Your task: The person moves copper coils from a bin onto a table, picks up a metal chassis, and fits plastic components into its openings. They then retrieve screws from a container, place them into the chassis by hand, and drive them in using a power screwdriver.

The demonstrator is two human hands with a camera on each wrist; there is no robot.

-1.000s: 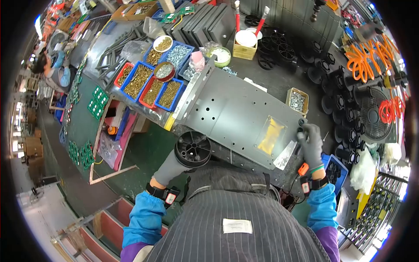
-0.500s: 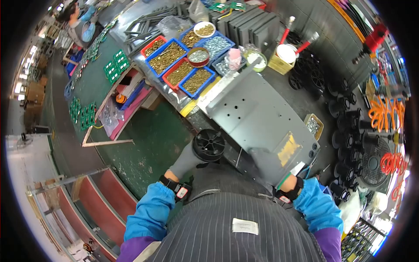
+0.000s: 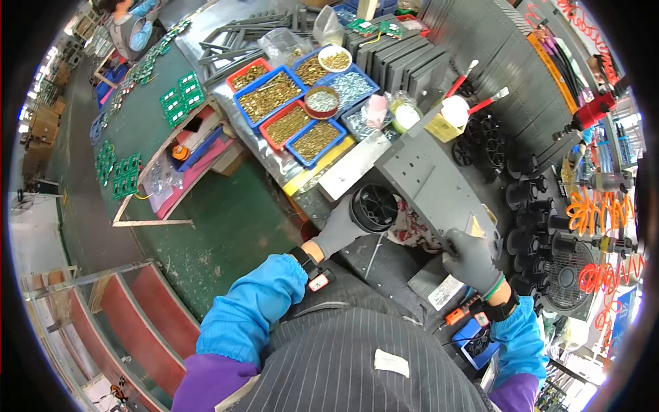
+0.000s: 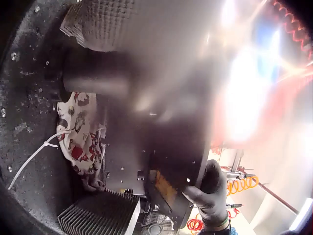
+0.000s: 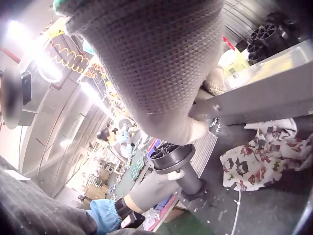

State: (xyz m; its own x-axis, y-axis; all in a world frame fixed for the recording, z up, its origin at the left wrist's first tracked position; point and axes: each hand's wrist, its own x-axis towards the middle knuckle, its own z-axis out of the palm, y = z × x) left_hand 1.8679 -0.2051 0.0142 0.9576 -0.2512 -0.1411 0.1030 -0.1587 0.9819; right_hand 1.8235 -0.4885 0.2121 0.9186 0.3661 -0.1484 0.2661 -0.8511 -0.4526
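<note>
In the head view my gloved left hand grips a black plastic part with a round spoked top. The right wrist view shows this part's narrower stem and flanged foot. My gloved right hand holds the near edge of a grey metal panel, thumb on its face and fingers around the edge. The panel is tilted, its near edge raised off the bench. Under it lie a patterned cloth and a finned metal block, both on the dark bench top.
Blue and red bins of screws stand at the back left. Black spoked parts fill the right side. An orange-handled tool and a blue bin are near my right forearm. A red power driver hangs at right.
My right hand has left the panel's right corner, taken its near edge and raised it, uncovering the cloth. My left hand has moved right with the black part, closer to the panel.
</note>
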